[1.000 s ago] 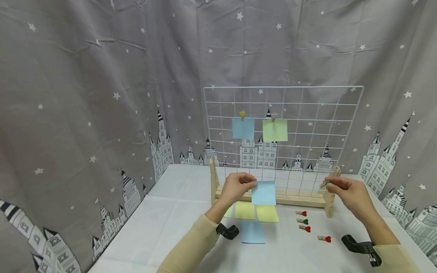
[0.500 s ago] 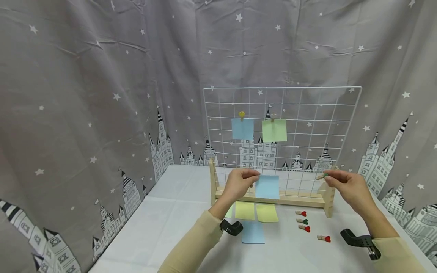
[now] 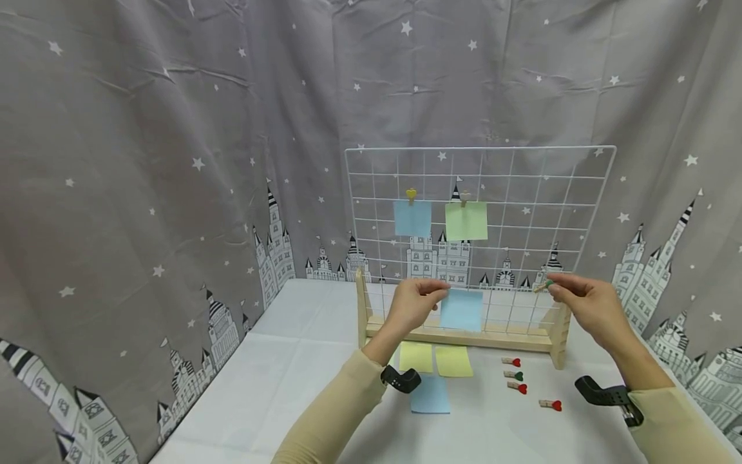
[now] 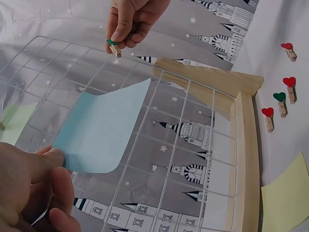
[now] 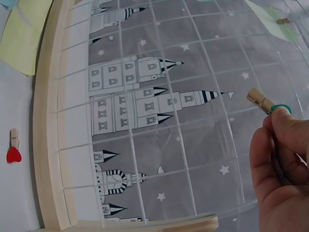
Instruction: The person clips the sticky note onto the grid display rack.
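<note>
My left hand (image 3: 410, 305) pinches a blue sticky note (image 3: 462, 310) by its left edge between thumb and fingers. The note overlaps the lower part of a white wire grid (image 3: 536, 227) in the head view. In my right hand (image 3: 591, 305), thumb and fingertips pinch a small wooden clothespin (image 5: 259, 101) by its green heart end, its bare wooden tip pointing away from the fingers. Higher on the grid hang a blue note (image 3: 413, 219) under a yellow heart clothespin (image 3: 411, 194) and a green note (image 3: 466, 221) under another clothespin (image 3: 466, 198).
A wooden base (image 3: 504, 338) holds the grid upright. Yellow notes (image 3: 454, 362) and another blue note (image 3: 430, 395) lie on the white table (image 3: 278, 380). Several clothespins with red and green hearts (image 3: 518, 388) lie at the right. A grey patterned curtain (image 3: 191, 129) hangs behind.
My left hand has lifted the blue note up and to the right, toward the grid. My right hand has risen with the green heart clothespin and shifted slightly left.
</note>
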{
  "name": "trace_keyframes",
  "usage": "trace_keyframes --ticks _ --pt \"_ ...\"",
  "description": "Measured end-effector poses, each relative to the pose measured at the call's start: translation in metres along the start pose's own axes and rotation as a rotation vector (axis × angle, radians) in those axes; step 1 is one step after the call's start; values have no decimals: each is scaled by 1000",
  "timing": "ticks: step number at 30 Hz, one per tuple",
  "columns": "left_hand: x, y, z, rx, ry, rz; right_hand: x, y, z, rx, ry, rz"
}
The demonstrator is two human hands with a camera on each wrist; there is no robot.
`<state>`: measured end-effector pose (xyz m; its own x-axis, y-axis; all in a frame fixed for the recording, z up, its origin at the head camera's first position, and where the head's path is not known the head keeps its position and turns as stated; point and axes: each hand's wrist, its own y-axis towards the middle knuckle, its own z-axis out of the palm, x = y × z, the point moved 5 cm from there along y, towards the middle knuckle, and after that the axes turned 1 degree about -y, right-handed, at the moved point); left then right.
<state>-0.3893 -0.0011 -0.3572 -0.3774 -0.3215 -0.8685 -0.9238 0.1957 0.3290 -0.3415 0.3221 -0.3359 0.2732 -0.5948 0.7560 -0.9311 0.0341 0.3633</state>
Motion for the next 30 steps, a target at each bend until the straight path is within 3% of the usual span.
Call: trace_keyframes --ticks 13,25,30 --pt "-15 7 9 -5 -87 -1 8 5 -7 15 59 -52" --pt "-26 8 10 -10 -90 31 20 9 -11 9 54 -39" --pt "-32 10 9 -25 -86 53 27 11 -13 -11 49 -77"
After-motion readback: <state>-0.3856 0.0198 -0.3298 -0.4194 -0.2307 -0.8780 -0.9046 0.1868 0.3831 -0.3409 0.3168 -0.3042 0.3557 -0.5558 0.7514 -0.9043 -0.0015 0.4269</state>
